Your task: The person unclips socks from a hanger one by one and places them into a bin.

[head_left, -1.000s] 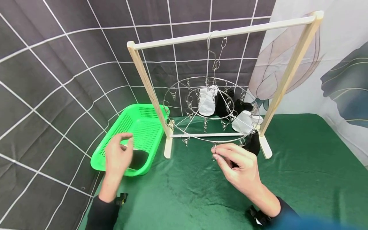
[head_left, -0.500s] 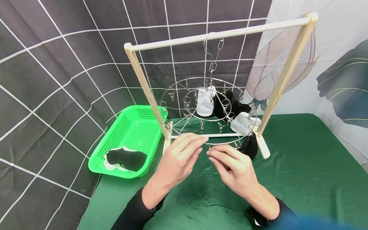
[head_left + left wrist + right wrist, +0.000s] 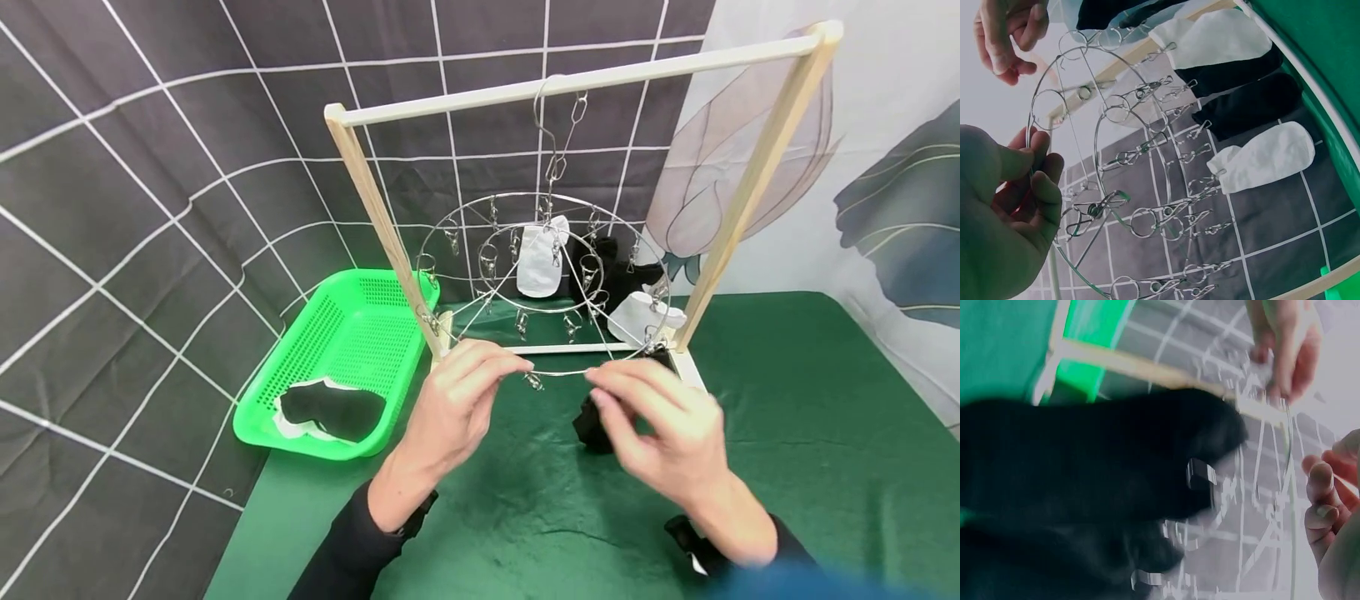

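Observation:
A round metal clip hanger [image 3: 480, 208] with two rings and several clips hangs from a wooden stand. My left hand [image 3: 461, 404] pinches its outer ring at the near side, thumb against fingers in the left wrist view. My right hand [image 3: 667, 425] is just right of there, fingers loosely bent and apart from the wire in the left wrist view. A black sock [image 3: 592, 427] hangs below the right fingers, partly hidden by them; the right wrist view shows black socks [image 3: 1097, 456] large and blurred. White socks [image 3: 540, 260] and other black socks [image 3: 630, 282] hang from clips farther back and right.
The wooden stand [image 3: 588, 81] frames the hanger, its posts at either side. To the left, a green basket [image 3: 408, 367] holds a black sock [image 3: 333, 412] over a white one [image 3: 300, 427]. Green cloth [image 3: 517, 517] covers the table; a grid-patterned curtain stands behind.
My left hand has come from over the basket to the hanger's near rim and now grips it. My right hand has left a clip and shifted right; the hanger has turned, bringing a black sock forward.

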`<state>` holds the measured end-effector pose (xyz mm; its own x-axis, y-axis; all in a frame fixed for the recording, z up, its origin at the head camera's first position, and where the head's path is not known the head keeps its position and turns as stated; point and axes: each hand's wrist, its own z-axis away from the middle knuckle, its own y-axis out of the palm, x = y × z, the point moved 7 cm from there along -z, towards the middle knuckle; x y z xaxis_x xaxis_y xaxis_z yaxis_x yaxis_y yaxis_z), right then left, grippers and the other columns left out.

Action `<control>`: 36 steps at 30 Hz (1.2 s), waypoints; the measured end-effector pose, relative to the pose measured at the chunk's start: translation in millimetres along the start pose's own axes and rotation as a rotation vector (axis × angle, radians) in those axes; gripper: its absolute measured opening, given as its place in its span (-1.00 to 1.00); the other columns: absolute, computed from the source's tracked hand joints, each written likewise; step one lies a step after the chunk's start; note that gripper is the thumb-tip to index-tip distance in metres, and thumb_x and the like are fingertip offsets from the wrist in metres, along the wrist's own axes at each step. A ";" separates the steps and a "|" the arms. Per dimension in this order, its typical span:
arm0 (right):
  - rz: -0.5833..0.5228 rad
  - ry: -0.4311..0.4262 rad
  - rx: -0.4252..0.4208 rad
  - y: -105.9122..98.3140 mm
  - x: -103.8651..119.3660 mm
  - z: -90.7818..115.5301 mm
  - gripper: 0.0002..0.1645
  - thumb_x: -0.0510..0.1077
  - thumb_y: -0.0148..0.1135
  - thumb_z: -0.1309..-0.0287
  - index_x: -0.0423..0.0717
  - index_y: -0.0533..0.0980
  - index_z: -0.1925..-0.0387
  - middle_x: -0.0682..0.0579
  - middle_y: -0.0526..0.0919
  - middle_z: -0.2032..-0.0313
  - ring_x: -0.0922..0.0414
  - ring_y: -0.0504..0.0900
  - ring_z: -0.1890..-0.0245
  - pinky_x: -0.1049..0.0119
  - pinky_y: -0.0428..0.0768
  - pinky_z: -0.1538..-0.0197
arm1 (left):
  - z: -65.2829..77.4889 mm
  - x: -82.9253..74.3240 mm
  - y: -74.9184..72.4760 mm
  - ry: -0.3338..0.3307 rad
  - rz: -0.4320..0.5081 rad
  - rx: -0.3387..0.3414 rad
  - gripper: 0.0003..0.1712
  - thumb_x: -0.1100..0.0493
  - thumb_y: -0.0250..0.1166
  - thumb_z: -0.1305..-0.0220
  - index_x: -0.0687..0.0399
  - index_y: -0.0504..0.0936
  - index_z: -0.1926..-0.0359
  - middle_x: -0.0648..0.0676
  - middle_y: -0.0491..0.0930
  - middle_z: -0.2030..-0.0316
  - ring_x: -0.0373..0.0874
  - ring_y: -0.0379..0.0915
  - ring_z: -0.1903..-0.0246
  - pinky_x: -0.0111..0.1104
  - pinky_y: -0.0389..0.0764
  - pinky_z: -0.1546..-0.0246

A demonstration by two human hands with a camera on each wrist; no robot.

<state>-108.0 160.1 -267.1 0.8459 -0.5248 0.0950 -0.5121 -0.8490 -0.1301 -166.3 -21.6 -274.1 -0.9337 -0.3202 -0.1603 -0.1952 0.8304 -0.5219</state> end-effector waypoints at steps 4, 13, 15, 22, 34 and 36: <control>0.120 0.068 -0.051 -18.0 -21.3 -5.1 -0.80 -0.37 0.19 0.12 -0.29 0.72 0.47 -0.17 0.71 0.50 0.19 0.40 0.69 0.44 0.29 0.71 | 0.4 5.1 -1.7 -0.010 0.009 0.005 -0.67 0.53 0.14 -0.16 0.12 0.70 0.22 0.06 0.66 0.32 -0.10 0.52 0.23 -0.26 0.60 0.16; 0.005 0.142 0.140 -17.0 -53.8 4.7 -0.75 -0.46 0.25 0.19 -0.31 0.71 0.37 -0.17 0.68 0.43 0.24 0.32 0.68 0.46 0.25 0.66 | 4.8 16.1 -9.1 -0.036 0.028 -0.016 -0.72 0.53 0.17 -0.18 0.16 0.68 0.23 0.08 0.65 0.31 -0.09 0.53 0.19 -0.25 0.58 0.10; -0.020 0.136 0.159 -13.7 -54.7 8.6 -0.76 -0.46 0.29 0.16 -0.28 0.71 0.35 -0.16 0.68 0.43 0.23 0.34 0.67 0.45 0.27 0.66 | 4.8 17.6 -11.8 -0.030 0.026 -0.026 -0.73 0.54 0.16 -0.17 0.19 0.67 0.24 0.09 0.65 0.32 -0.09 0.53 0.19 -0.24 0.59 0.10; -0.036 0.078 0.139 -2.0 -45.6 12.2 -0.76 -0.45 0.23 0.09 -0.21 0.74 0.40 -0.14 0.70 0.45 0.10 0.49 0.51 0.39 0.27 0.56 | 4.3 20.6 -20.2 -0.024 0.008 -0.059 -0.81 0.50 0.22 -0.15 0.27 0.64 0.23 0.16 0.65 0.26 0.00 0.54 0.14 -0.17 0.57 0.02; -0.022 0.026 0.138 11.7 -33.8 13.2 -0.74 -0.42 0.21 0.06 -0.21 0.74 0.35 -0.09 0.72 0.46 0.05 0.60 0.49 0.25 0.36 0.50 | 34.7 16.2 -3.5 0.108 0.292 0.083 -0.78 0.21 0.20 -0.22 0.07 0.58 0.57 -0.06 0.53 0.66 -0.28 0.38 0.65 -0.45 0.49 0.65; -0.002 0.016 0.142 12.9 -30.3 11.8 -0.76 -0.40 0.23 0.06 -0.20 0.74 0.35 -0.08 0.71 0.47 0.07 0.61 0.51 0.23 0.35 0.48 | 46.8 32.9 13.9 -0.060 0.325 0.193 -0.80 0.21 0.26 -0.18 0.05 0.53 0.58 -0.05 0.48 0.66 -0.25 0.29 0.71 -0.41 0.40 0.73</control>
<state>-138.5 165.8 -283.4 0.8437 -0.5252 0.1110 -0.4834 -0.8333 -0.2681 -185.6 -41.9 -325.9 -0.9171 -0.0858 -0.3893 0.1733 0.7936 -0.5832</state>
